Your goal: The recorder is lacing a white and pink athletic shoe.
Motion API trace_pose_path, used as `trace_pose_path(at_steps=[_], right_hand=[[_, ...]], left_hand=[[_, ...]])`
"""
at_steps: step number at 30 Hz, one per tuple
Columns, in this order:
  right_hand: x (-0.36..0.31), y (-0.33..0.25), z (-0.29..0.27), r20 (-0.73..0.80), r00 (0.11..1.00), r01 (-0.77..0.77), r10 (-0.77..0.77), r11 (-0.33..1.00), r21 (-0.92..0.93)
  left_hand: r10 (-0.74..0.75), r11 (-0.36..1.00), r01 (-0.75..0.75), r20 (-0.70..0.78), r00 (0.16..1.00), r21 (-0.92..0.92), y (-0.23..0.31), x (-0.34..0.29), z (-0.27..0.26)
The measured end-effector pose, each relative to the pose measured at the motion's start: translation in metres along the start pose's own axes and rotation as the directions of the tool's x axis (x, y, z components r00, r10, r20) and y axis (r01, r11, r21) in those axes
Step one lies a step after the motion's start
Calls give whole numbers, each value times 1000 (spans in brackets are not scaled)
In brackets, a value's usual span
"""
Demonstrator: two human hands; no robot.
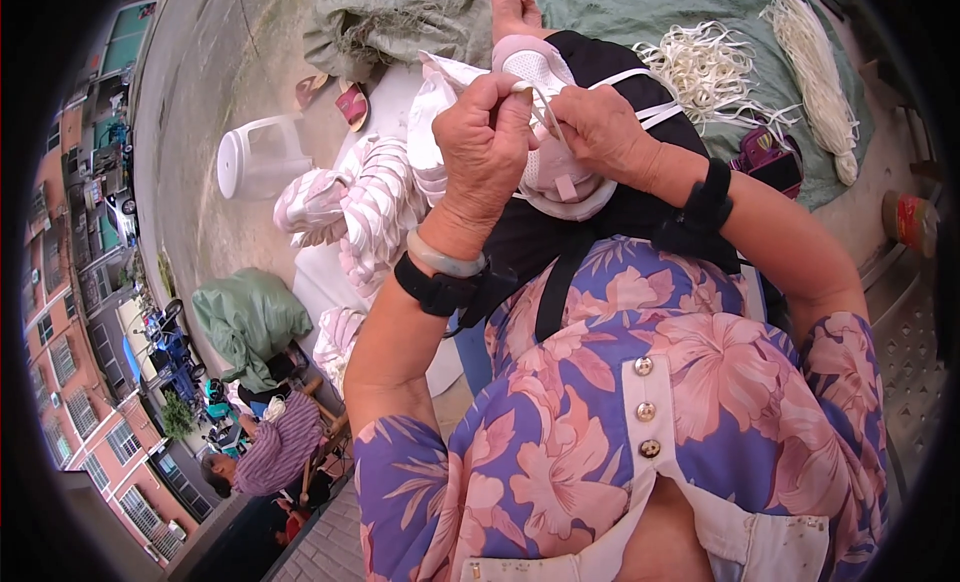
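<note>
On my lap, over black trousers, lies a white and pale pink shoe upper [562, 177] with a mesh part and a small pink tab. A white shoelace [543, 104] runs between my two hands above it. My left hand [480, 132] pinches the lace between thumb and forefinger. Close by on the right, my right hand [607, 132] has its fingers closed on the lace too, with fingertips partly hidden. Loose white lace ends [655, 112] trail past my right wrist. More white material [428, 132] lies just left of my left hand.
Stacked white and pink shoe uppers [378, 207] sit at the left, near a white plastic jug [262, 154] and red sandals [352, 104]. Loose laces [705, 67] and a long lace bundle [818, 92] lie on green cloth [610, 12]. Another person [285, 447] sits at lower left.
</note>
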State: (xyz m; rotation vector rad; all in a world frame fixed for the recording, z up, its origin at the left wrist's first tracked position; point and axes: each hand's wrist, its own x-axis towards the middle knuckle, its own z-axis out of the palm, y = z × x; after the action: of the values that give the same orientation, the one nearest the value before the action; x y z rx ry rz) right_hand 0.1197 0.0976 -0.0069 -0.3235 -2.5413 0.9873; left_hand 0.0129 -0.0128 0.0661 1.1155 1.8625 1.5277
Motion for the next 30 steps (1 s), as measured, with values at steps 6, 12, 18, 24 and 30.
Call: trace_pose_path(at_steps=[6, 12, 18, 24, 30], right_hand=[[-3, 0, -14, 33, 999, 41, -37, 992, -118], [-10, 3, -28, 59, 997, -59, 55, 996, 70], [-1, -1, -11, 46, 997, -65, 62, 996, 69], [-2, 0, -18, 123, 972, -200, 198, 980, 1], [-9, 7, -16, 44, 989, -145, 141, 982, 119]], left_hand=[[-12, 1000, 12, 3, 1000, 28, 1, 1, -1], [0, 1000, 0, -9, 1000, 9, 1, 2, -3], [27, 1000, -27, 7, 1000, 4, 1, 6, 6], [156, 951, -170, 72, 985, 258, -8, 1, 15], [241, 640, -313, 203, 949, 702, -27, -23, -6]])
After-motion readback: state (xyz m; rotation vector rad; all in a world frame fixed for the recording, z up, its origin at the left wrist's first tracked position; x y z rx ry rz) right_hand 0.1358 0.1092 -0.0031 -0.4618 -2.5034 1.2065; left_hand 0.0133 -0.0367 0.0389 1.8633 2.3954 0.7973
